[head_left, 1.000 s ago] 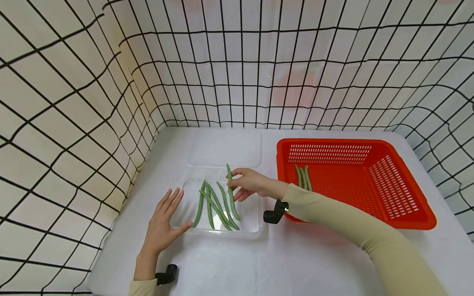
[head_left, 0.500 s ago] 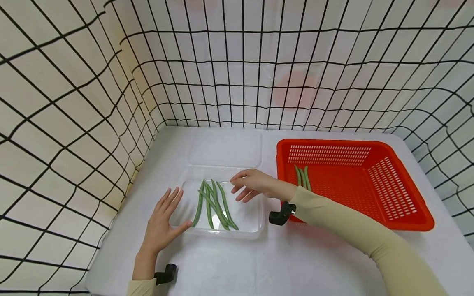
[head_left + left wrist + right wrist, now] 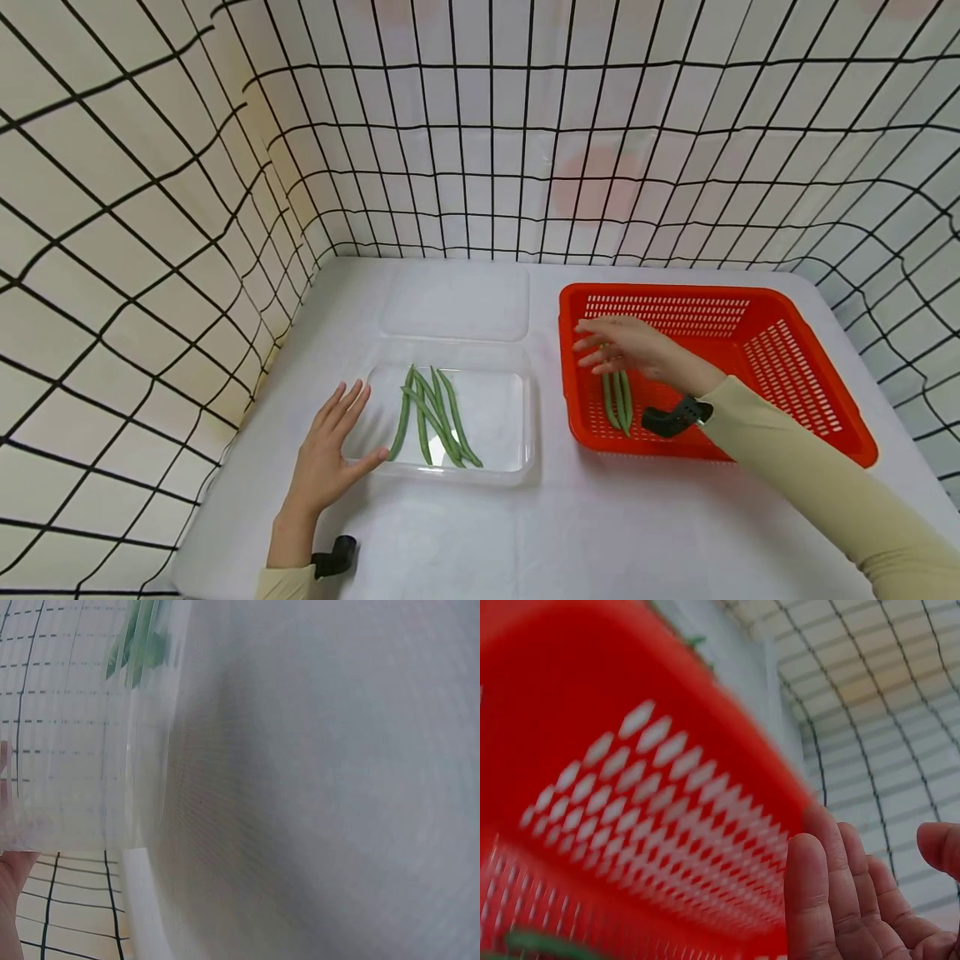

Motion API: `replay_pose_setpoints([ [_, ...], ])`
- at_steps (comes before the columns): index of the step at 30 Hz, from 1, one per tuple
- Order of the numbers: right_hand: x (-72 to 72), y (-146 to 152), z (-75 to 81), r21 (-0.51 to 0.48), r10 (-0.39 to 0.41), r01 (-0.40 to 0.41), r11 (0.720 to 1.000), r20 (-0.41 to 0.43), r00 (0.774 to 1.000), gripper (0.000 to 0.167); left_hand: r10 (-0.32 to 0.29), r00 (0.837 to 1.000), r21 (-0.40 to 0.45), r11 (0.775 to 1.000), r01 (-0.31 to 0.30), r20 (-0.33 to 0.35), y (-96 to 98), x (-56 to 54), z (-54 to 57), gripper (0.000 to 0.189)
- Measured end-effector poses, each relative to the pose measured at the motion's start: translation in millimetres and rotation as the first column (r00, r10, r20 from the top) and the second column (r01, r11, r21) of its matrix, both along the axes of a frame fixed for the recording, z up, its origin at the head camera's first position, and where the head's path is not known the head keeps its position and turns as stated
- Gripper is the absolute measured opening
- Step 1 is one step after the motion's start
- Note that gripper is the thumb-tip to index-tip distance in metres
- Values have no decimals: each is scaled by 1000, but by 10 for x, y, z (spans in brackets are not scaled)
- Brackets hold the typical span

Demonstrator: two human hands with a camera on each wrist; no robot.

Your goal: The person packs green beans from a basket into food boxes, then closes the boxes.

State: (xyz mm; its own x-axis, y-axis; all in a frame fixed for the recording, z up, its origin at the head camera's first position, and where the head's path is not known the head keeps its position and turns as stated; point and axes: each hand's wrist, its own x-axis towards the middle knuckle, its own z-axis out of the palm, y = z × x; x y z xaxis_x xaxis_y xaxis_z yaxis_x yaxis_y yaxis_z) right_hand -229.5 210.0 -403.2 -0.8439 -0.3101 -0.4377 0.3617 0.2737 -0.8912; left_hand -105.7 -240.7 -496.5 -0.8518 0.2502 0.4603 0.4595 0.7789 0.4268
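Several green beans (image 3: 428, 421) lie in a clear plastic container (image 3: 498, 476) at the table's middle. My left hand (image 3: 330, 450) is spread at the container's left side, its thumb at the near left rim; in the left wrist view part of that hand (image 3: 9, 892) shows by the clear wall. Over the left part of a red basket (image 3: 720, 354) is my right hand (image 3: 626, 346), fingers extended and holding nothing. Below it, green beans (image 3: 618, 404) lie on the basket floor, their upper ends partly covered by the hand. The right wrist view shows straight fingers (image 3: 847, 892) beside the basket wall.
A clear flat lid (image 3: 456, 304) lies behind the container on the white table (image 3: 450, 542). Black wire mesh (image 3: 487, 150) stands along the back and both sides. The basket's raised red rim (image 3: 566, 367) faces the container, with a narrow gap between.
My right hand first lifted off a bean in the container, letting it go, then moved right to above the red basket. My left hand has stayed in place.
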Motion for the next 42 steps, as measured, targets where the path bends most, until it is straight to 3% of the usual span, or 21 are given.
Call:
replay_pose_setpoints([
  [4, -24, 369, -150, 47, -54, 52, 998, 36, 998, 60, -6, 1000, 0, 1000, 6, 4, -9, -6, 0, 90],
  [9, -58, 691, -356, 116, -63, 54, 992, 75, 995, 61, -5, 1000, -2, 1000, 5, 14, -6, 3, 4, 90],
  [16, -91, 855, -586, 190, 8, -30, 981, 118, 993, 55, -6, 1000, -8, 1000, 7, 9, 8, 9, 12, 91],
  [19, -103, 824, -637, 212, 4, -28, 977, 114, 994, 49, -8, 1000, -16, 1000, 8, 7, 5, 8, 7, 91],
  [33, -130, 534, -640, 256, 20, -36, 966, 63, 998, 29, -14, 1000, -14, 1000, 14, 24, -11, -1, 8, 90],
  [42, -144, 594, -519, 158, -15, 7, 987, 47, 999, 41, -16, 1000, -7, 1000, 17, 26, -17, 1, 22, 90],
])
